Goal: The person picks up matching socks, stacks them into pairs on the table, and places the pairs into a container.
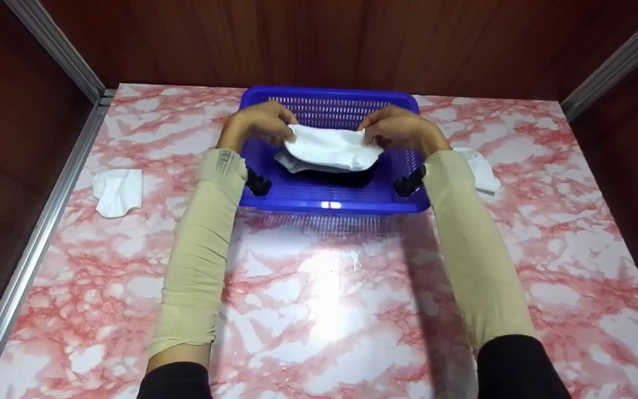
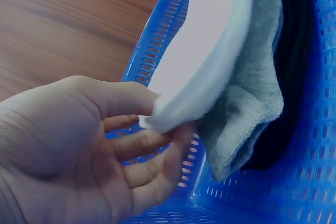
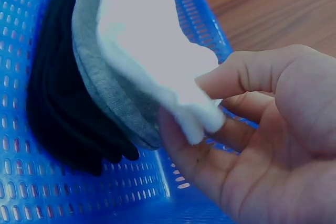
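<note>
Both hands hold a white sock stretched sideways over a blue plastic basket. My left hand pinches its left end between thumb and fingers, while my right hand pinches the right end. Just beneath, inside the basket, lies a grey sock, its ribbed cuff showing in the left wrist view. Black socks sit under the grey one against the basket's bottom. The white sock overlaps part of the grey one in both wrist views.
Another white sock lies on the red-and-white marbled table at the left. A further white sock is right of the basket, partly behind the right forearm. Black handles flank the basket. Wooden panels enclose the back and sides.
</note>
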Demonstrator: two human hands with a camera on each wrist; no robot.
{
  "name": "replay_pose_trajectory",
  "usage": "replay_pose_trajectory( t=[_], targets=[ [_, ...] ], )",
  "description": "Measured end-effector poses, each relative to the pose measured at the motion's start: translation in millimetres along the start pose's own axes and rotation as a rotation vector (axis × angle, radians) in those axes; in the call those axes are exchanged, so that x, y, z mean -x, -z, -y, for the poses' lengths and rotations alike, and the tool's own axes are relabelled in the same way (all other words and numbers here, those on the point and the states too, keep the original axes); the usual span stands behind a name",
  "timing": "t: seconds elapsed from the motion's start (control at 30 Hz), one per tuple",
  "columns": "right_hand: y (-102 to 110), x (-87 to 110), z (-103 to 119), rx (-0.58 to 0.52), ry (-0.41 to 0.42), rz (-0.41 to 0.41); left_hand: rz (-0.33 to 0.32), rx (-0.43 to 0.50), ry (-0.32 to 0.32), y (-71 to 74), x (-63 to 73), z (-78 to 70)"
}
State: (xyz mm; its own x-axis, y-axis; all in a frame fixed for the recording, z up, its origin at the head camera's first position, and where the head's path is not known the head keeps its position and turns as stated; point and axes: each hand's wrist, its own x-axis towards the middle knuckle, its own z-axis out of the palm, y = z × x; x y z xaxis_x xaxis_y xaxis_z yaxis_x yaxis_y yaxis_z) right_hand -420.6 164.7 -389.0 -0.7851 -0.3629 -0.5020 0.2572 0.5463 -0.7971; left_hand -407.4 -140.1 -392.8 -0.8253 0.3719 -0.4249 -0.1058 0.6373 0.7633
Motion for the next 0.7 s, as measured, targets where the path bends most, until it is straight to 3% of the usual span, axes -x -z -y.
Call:
replay_pose_trajectory(
  t=[0.3, 0.5, 0.7],
  targets=[
    [-5.5, -3.7, 1.1, 0.144, 0.016, 0.040, 0.051, -0.134, 0.083, -0.2, -5.0, -4.0],
    [-7.6, -7.7, -1.4, 0.370, 0.045, 0.008, 0.067, -0.176, 0.136, -1.3, -9.6, -7.5],
    [-9.2, -10.8, -4.6, 0.520, 0.061, -0.018, 0.082, -0.192, 0.173, -2.0, -13.6, -5.5]
  ],
)
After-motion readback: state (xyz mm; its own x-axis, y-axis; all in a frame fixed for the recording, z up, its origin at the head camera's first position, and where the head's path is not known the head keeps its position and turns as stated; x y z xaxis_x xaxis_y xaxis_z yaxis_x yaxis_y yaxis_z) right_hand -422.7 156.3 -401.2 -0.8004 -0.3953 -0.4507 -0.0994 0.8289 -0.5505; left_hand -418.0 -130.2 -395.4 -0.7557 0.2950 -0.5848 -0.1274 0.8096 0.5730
